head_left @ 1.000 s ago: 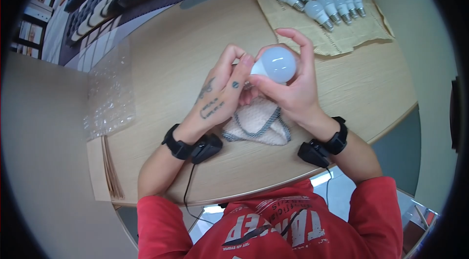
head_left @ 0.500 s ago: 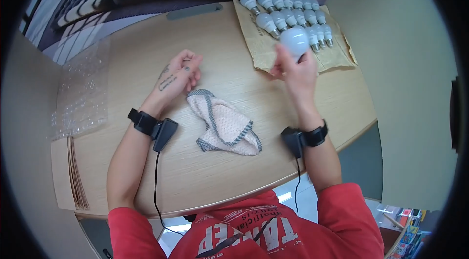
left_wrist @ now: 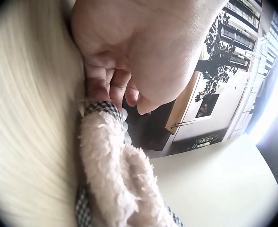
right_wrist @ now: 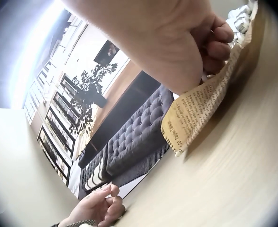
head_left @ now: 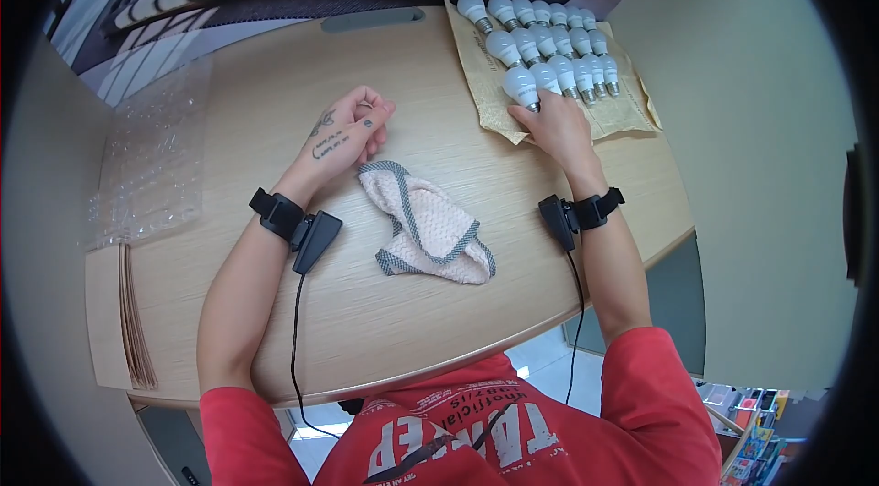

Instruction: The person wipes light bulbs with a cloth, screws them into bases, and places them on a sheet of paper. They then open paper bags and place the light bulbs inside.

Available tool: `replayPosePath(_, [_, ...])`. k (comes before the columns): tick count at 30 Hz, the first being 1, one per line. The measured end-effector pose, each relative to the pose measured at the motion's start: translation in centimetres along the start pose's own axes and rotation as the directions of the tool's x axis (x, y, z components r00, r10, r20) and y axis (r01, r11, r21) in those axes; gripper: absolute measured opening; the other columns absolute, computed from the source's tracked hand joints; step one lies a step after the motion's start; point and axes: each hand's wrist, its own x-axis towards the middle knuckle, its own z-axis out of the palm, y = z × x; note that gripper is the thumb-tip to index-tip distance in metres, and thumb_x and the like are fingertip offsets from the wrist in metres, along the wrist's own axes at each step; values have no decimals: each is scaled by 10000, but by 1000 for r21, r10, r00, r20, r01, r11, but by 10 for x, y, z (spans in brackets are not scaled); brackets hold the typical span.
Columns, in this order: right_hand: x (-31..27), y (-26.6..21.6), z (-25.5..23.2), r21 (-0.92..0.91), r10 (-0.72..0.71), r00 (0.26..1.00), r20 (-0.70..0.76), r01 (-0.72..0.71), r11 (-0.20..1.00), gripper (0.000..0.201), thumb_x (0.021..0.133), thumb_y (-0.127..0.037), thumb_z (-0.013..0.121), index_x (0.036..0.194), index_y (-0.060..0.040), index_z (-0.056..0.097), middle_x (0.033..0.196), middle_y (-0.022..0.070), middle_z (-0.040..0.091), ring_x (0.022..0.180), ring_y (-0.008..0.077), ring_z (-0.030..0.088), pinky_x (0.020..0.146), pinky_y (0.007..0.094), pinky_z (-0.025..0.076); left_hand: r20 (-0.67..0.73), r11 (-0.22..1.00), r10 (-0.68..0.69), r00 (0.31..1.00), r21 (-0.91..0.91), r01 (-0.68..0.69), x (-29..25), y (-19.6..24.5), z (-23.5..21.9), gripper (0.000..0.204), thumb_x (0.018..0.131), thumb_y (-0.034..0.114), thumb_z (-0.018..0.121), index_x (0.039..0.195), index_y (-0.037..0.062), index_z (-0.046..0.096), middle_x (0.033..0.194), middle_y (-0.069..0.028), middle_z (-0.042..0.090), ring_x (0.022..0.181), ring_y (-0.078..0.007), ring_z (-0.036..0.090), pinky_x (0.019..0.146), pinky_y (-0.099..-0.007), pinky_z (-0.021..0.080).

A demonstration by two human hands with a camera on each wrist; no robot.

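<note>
My right hand [head_left: 560, 127] is at the front edge of the brown paper sheet [head_left: 627, 124], thumb and fingers at the metal base of a white light bulb [head_left: 520, 85]. That bulb is at the left end of the front row, its dome facing away from me. In the right wrist view, the curled fingers [right_wrist: 218, 49] hide most of its base. My left hand [head_left: 348, 131] rests on the table, fingers loosely curled, with nothing in its grip. Just below it lies a crumpled pale pink cloth [head_left: 435, 220] with a checked border.
Several more bulbs [head_left: 549, 42] lie in rows on the paper. A clear bubble-wrap sheet [head_left: 151, 156] lies at the left, with a stack of folded brown paper [head_left: 135, 330] below it. A raised panel [head_left: 732, 120] borders the table's right side.
The right hand has carried the bulb from beside the left hand to the paper and lowered it into the front row. The left hand has moved away from the bulb and lies by the cloth.
</note>
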Motion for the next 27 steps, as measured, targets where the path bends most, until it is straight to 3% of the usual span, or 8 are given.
replayPosePath(10, [-8, 1, 3, 36, -34, 990, -138, 39, 999, 525, 855, -370, 705, 1210, -10, 564, 922, 255, 697, 898, 418, 681, 776, 494, 534, 9, 1000, -4, 1000, 11, 4, 0, 1, -1, 246, 1000, 336, 570, 989, 92, 538, 686, 22, 567, 588, -42, 503, 501, -191, 399])
replayPosePath(27, [-6, 10, 6, 114, -30, 991, -134, 46, 992, 514, 857, -290, 713, 1257, -22, 532, 940, 260, 693, 908, 442, 668, 781, 511, 527, 24, 1000, 25, 999, 6, -25, -1, -1, -1, 217, 999, 323, 576, 972, 114, 524, 700, 27, 560, 595, -38, 503, 498, -188, 395])
